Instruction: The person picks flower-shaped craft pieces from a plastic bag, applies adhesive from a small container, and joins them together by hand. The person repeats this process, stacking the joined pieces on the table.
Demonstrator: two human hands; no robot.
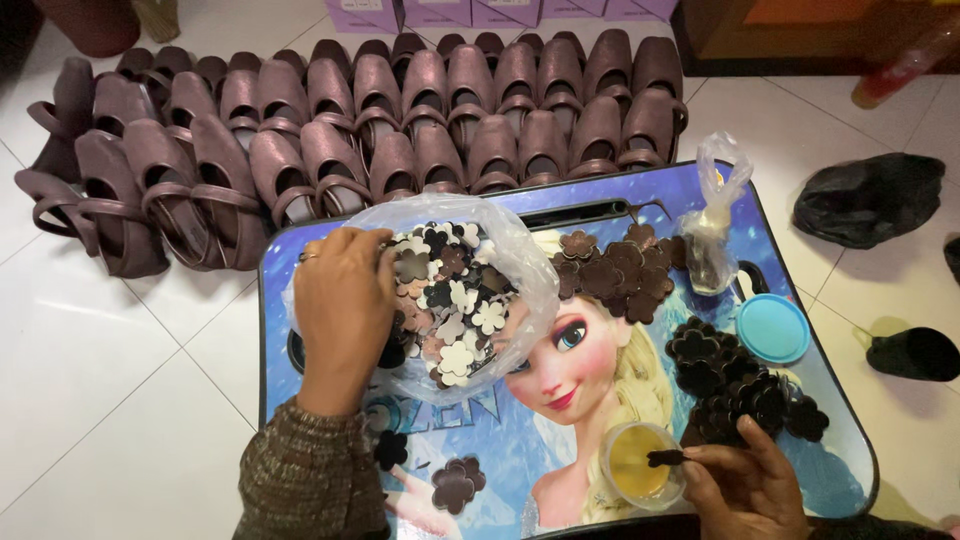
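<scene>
My left hand (343,308) reaches into an open clear plastic bag (525,262) of flower-shaped cutouts (455,290) in brown, white and black, fingers among the pieces. My right hand (745,487) holds a small dark brush (668,458) whose tip rests over a small clear cup of yellow glue (640,466). Both work on a blue cartoon-printed lap table (560,200). One pile of brown flower pieces (615,270) lies at the table's upper middle, and a dark pile (735,380) lies on the right. Two loose flowers (455,483) lie near the front.
Rows of brown-purple sandals (380,110) line the white tiled floor behind the table. A turquoise lid (772,328) and a knotted small plastic bag (712,235) sit on the table's right side. Black bags (868,198) lie on the floor at right; purple boxes (470,12) stand at the back.
</scene>
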